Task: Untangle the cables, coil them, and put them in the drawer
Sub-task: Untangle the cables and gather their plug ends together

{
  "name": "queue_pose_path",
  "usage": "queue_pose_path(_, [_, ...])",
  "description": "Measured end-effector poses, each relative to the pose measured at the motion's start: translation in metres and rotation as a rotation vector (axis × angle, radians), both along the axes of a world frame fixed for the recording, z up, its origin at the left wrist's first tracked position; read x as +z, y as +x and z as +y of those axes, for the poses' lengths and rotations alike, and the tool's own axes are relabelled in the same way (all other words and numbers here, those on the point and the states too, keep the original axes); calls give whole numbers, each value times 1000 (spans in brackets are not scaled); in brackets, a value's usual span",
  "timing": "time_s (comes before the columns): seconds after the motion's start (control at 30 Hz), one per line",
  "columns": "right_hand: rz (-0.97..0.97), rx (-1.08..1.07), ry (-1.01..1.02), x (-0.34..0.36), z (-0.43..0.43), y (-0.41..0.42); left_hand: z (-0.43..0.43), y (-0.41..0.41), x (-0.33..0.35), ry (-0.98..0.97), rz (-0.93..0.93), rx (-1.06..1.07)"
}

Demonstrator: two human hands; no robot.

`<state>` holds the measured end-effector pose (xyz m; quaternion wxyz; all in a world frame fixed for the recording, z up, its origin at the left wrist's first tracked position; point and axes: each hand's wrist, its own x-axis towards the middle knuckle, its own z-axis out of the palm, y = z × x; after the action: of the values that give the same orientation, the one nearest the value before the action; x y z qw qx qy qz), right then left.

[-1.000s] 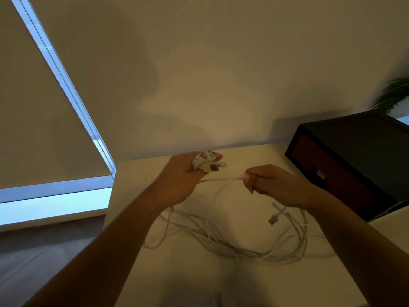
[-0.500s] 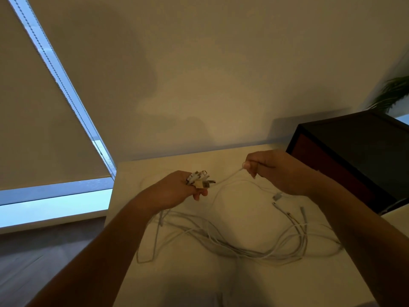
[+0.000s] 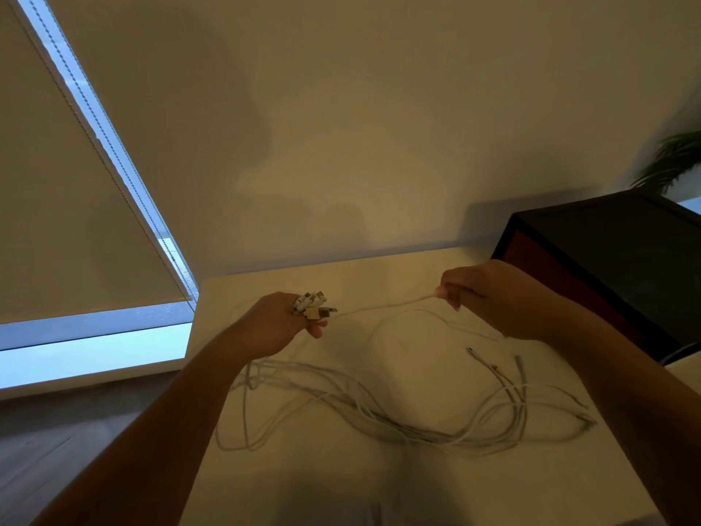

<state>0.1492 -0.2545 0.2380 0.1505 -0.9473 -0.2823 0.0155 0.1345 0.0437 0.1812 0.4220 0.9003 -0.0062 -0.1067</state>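
White cable (image 3: 383, 307) taut between hands, left hand (image 3: 274, 325) gripping plugs (image 3: 313, 304), right hand (image 3: 493, 298) pinching

A plain off-white wall (image 3: 379, 108) rises behind the far edge of a cream table (image 3: 379, 271), with a dim, warm patch of light at its middle. Off the table's left edge a beige roller blind (image 3: 57, 222) with a bead chain (image 3: 99, 119) covers a window, leaving a bluish strip of daylight (image 3: 95, 354) above the grey wood-look floor (image 3: 57, 449). A dark drawer unit (image 3: 614, 260) stands at the far right corner, with green plant leaves (image 3: 675, 161) behind it.
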Motion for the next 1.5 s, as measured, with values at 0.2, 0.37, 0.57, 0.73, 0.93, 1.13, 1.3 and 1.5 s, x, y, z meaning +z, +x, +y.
queue_pose_path(0.2, [19,85,117,-7,20,-4,-34,-7,24,-91,45,-240])
queue_pose_path(0.37, [-28,109,139,0,18,-2,-31,-7,15,-97,27,-214])
queue_pose_path(0.57, [-81,115,59,1,12,0,-13,1,-8,106,34,-95])
queue_pose_path(0.73, [-49,46,100,9,-9,0,18,-1,-25,147,77,5])
queue_pose_path(0.93, [28,-22,90,12,-13,3,23,-2,-12,-33,-20,11])
queue_pose_path(1.13, [42,97,126,-5,24,-3,-47,-16,33,-194,-160,-288])
queue_pose_path(1.3, [33,98,169,-7,32,-4,-63,-18,36,-182,-143,-236])
queue_pose_path(1.5, [172,0,259,-20,17,-1,-37,-13,42,-72,-266,-182])
